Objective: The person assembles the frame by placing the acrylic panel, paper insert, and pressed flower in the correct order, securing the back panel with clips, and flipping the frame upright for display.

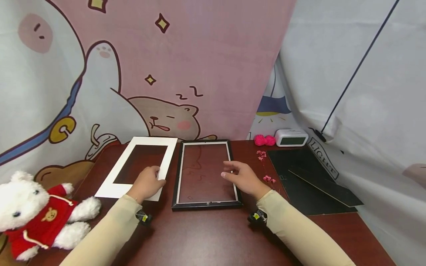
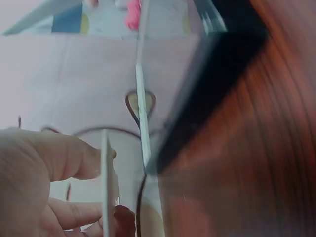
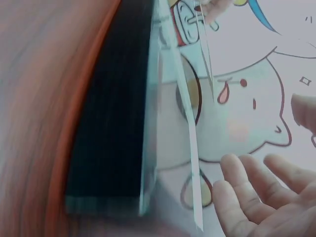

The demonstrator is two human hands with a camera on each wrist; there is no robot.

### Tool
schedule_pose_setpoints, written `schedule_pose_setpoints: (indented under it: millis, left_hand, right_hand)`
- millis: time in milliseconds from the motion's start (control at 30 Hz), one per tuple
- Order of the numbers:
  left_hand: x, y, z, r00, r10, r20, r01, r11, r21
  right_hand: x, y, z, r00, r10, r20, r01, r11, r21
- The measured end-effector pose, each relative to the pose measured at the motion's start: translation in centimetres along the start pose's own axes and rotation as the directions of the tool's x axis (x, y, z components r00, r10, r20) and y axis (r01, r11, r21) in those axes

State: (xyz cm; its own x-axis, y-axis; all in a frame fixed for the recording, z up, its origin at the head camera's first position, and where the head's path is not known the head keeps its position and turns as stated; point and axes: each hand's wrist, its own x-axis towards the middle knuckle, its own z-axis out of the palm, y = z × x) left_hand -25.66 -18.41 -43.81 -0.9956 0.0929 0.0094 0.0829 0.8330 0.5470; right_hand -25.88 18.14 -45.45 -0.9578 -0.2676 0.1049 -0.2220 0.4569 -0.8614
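Pinching a white mat (image 1: 168,155), the left hand (image 1: 147,181) has, rightward, a black frame (image 1: 196,207) holding a glossy pane (image 1: 204,173), the loose-fingered right hand (image 1: 245,179) above it, then pink flowers (image 1: 269,179).

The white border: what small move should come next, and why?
I'd probably shift the white border rightward, over the black frame. The left hand pinches the border's right side, the frame lies just beside it, and the right hand, open and holding nothing, is near the frame's right side, so it seems free to help.
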Motion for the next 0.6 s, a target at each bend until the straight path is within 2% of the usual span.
schedule_pose_setpoints:
  millis: [100, 233, 433, 600]
  left_hand:
    - [-0.3, 1.7, 0.6, 1.0, 0.017, -0.004, -0.017, 0.999, -0.03]
    - [-0.5, 3.8, 1.5, 0.999, 0.046, -0.002, -0.046, 0.996, -0.074]
    - [-1.0, 6.5, 2.9, 0.996, 0.086, 0.02, -0.083, 0.99, -0.115]
    - [-1.5, 8.1, 4.0, 0.99, 0.132, 0.045, -0.124, 0.981, -0.151]
  right_hand:
    - [0.4, -0.6, 1.1, 0.999, 0.037, 0.005, -0.038, 0.991, 0.125]
    - [1.1, -1.2, 2.6, 0.994, 0.104, 0.031, -0.109, 0.956, 0.274]
    - [1.9, -2.0, 5.0, 0.986, 0.143, 0.089, -0.166, 0.917, 0.363]
    - [2.0, -2.6, 6.7, 0.987, 0.153, 0.046, -0.158, 0.887, 0.434]
